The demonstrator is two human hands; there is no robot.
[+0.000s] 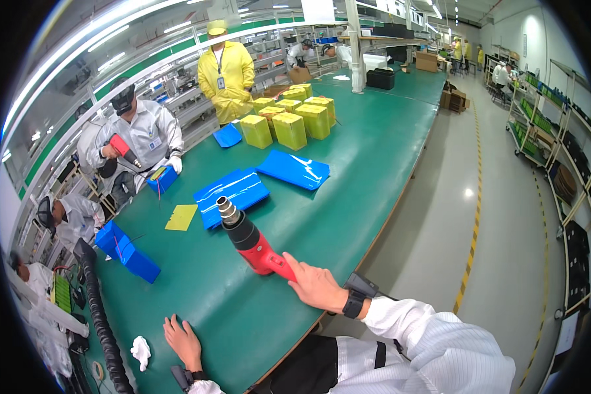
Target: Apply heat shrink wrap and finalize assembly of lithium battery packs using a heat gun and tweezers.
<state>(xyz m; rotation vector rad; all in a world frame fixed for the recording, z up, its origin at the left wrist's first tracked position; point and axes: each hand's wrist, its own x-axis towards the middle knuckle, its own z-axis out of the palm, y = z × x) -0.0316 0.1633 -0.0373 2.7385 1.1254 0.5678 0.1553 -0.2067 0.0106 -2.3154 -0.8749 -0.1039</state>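
My right hand (318, 287) is wrapped round the handle of a red and black heat gun (256, 246), its metal nozzle pointing up and away over the table. Flat on the green tabletop (243, 315) lies my left hand (182, 340), fingers stretched out and holding nothing. Just left of it sits a crumpled white cloth or glove (140, 352). Beyond the nozzle, blue plastic sleeves (233, 194) lie in a flat stack, with more blue sleeves (295, 169) to their right. A thin yellow sheet (181, 217) rests left of the stack.
Several yellow wrapped blocks (289, 130) stand at the far side. Blue wrapped packs (134, 256) lie at the left, near a black corrugated hose (98, 315). Across the table a co-worker (144, 128) holds another red heat gun (121, 148) by a blue pack. Someone in yellow (226, 72) stands behind.
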